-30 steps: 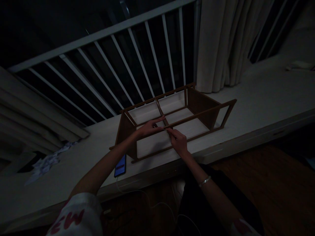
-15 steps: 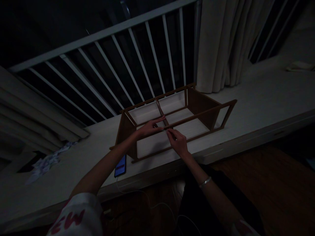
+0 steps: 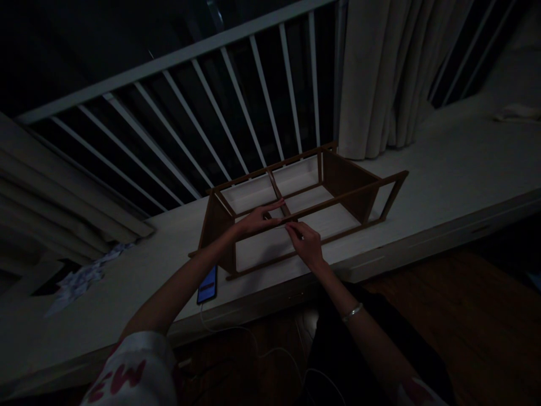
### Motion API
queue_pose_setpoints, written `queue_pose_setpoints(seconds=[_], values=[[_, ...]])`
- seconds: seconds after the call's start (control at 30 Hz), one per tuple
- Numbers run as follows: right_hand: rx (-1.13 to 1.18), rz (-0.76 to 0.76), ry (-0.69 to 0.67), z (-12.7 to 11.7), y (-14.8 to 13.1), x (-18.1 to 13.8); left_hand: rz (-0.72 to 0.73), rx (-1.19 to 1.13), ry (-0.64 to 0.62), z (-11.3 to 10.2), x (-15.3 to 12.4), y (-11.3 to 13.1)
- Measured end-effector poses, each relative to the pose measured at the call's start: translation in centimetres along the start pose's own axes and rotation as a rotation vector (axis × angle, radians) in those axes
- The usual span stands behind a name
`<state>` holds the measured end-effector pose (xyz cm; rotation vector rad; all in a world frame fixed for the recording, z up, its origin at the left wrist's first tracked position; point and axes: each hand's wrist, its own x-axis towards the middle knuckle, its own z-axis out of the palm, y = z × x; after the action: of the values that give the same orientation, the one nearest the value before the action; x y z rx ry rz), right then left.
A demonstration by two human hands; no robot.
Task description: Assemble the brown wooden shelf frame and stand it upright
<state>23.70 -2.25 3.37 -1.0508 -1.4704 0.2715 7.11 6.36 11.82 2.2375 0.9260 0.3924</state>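
Note:
A brown wooden shelf frame [image 3: 350, 194] lies on its side on the white ledge. My left hand [image 3: 256, 220] grips its front upper rail where the middle crossbar joins, thumb below and index finger stretched along the crossbar. In my right hand [image 3: 306, 241] is a thin metal tool [image 3: 279, 227] that looks like a hex key, pinched between thumb and fingers just under that joint. Its tip is too small and dark to make out.
A lit phone [image 3: 207, 286] lies by the frame's left end, with a white cable [image 3: 253, 334] running down to the floor. White railing bars [image 3: 236, 107] stand behind the frame. Curtains [image 3: 372, 79] hang on both sides, and crumpled cloth [image 3: 84, 276] lies at left.
The thin tool in my right fingers has turned slightly and its left end sits a little lower. My left hand and the shelf frame have hardly moved.

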Motion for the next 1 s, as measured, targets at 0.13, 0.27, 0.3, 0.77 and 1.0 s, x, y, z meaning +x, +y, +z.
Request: queue_pose_setpoints(seconds=[0.13,0.27,0.3,0.77,1.0], values=[[-0.010,0.005,-0.004,0.03,0.03,-0.04,0.009,-0.005,0.001,0.05,-0.10,0.00],[-0.022,0.011,-0.005,0.11,0.15,-0.17,0.003,0.006,-0.003,0.03,-0.10,-0.02],[-0.021,0.011,-0.004,0.13,0.17,-0.21,0.002,0.012,-0.003,0.00,-0.10,0.03],[-0.004,0.103,0.035,0.46,0.06,-0.70,0.019,0.020,-0.001,0.03,-0.02,-0.16],[-0.024,0.065,0.040,0.29,0.45,-0.85,0.038,-0.012,-0.009,-0.04,-0.01,-0.06]])
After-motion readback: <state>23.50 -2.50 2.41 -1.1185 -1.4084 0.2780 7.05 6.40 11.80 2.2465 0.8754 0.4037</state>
